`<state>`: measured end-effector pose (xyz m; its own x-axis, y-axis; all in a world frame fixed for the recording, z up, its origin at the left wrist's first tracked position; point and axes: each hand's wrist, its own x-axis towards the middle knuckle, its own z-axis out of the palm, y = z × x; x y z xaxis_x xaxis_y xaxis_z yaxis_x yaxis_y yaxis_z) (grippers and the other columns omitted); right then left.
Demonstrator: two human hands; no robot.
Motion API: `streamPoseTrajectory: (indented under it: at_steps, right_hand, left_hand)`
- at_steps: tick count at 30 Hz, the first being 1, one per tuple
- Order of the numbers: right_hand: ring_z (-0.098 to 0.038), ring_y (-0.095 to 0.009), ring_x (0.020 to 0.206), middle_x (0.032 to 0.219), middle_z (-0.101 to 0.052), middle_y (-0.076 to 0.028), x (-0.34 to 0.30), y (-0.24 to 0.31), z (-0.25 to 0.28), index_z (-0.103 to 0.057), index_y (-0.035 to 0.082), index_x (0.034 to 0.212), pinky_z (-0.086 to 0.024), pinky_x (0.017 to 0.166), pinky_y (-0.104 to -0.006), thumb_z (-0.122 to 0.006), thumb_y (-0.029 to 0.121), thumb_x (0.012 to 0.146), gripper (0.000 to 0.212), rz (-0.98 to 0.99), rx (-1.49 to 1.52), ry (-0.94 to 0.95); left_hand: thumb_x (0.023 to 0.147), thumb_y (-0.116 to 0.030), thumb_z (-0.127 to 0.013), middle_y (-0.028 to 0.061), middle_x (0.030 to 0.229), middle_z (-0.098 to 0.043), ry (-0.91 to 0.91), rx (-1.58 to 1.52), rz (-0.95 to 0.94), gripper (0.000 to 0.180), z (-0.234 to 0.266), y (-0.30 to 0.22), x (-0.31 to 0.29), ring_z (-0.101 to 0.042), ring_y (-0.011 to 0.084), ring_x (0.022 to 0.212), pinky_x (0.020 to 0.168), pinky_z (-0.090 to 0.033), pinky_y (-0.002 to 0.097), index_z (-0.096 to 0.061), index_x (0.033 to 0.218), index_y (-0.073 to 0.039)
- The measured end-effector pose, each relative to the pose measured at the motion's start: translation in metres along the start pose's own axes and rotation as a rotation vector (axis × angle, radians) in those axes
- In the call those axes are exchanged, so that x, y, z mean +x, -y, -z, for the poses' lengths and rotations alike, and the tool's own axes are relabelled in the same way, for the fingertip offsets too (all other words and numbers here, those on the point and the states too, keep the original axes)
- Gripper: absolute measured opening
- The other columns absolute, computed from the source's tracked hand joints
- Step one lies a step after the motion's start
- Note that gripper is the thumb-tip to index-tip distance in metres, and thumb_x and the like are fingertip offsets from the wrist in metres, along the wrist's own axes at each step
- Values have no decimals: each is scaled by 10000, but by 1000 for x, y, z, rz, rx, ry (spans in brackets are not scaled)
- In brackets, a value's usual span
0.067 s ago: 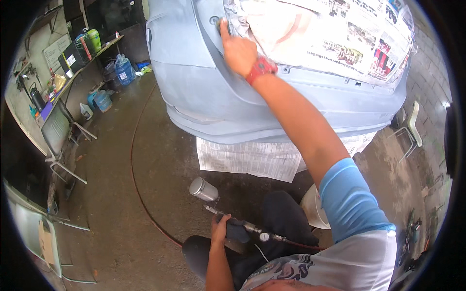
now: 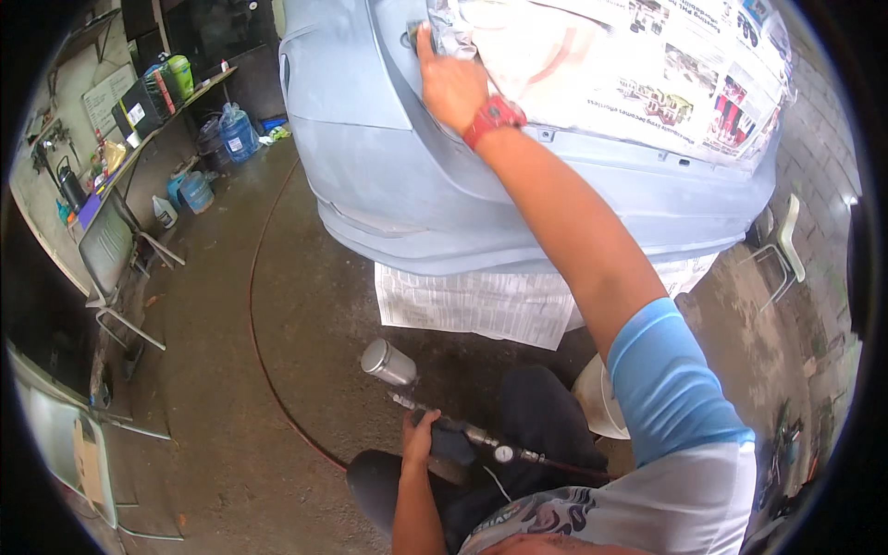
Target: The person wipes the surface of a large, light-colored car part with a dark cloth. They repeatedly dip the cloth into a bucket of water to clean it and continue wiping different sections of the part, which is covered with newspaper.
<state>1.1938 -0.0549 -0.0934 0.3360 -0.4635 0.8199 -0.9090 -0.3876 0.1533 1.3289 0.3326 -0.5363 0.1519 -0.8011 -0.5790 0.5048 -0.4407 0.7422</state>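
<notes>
Right hand stretched forward, forefinger on grey bodywork, hold unclear, left hand low, clasping spray gun

1. We have the car body before our right hand, newspaper to that hand's right.
2. Our left hand holds the spray gun.
3. Right of that hand stands a bucket; left, a hose.

Beneath me spreads a brown, damp-looking floor, where a reddish hose curves along on my left, a white bucket stands close on my right, and a blue water jug sits farther off. The narrow table at my left bears a black box beside a green tub.
</notes>
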Motion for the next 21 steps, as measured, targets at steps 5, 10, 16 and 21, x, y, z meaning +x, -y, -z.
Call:
streamPoseTrajectory:
  at_steps: [5, 10, 16, 21]
  right_hand:
    - [-756, -365, 729, 854, -774, -186, -2, 5, 8, -317, -112, 1616, -570, 624, -515, -523, 108, 925, 754, -1, -8, 67]
    - [-767, -364, 783, 900, -783, -191, 26, 16, 16, -297, -104, 1629, -581, 657, -511, -501, 109, 946, 744, -41, -29, 51]
    - [-758, -369, 750, 873, -778, -195, 23, 16, 17, -307, -113, 1620, -574, 648, -516, -481, 110, 950, 727, 9, -27, 97]
    - [-754, -375, 730, 840, -772, -197, 25, 15, 11, -332, -121, 1606, -567, 623, -525, -485, 110, 941, 720, -26, -29, 48]
  left_hand:
    - [837, -212, -839, 247, 1216, -698, -58, 93, 38, 1046, -15, -21, -19, -753, 326, 1012, 878, -607, 428, -233, 1632, 96]
    - [830, -221, -836, 251, 1251, -699, -15, 35, 52, 1035, -15, -14, -14, -748, 320, 1021, 879, -604, 413, -261, 1633, 92]
    - [829, -259, -834, 279, 1431, -596, -13, 95, 100, 1038, 5, 2, 6, -681, 348, 1201, 978, -568, 450, -279, 1641, 72]
    - [823, -244, -841, 249, 1342, -639, -26, 116, 60, 1029, 1, 1, 1, -713, 333, 1107, 908, -595, 434, -289, 1634, 68]
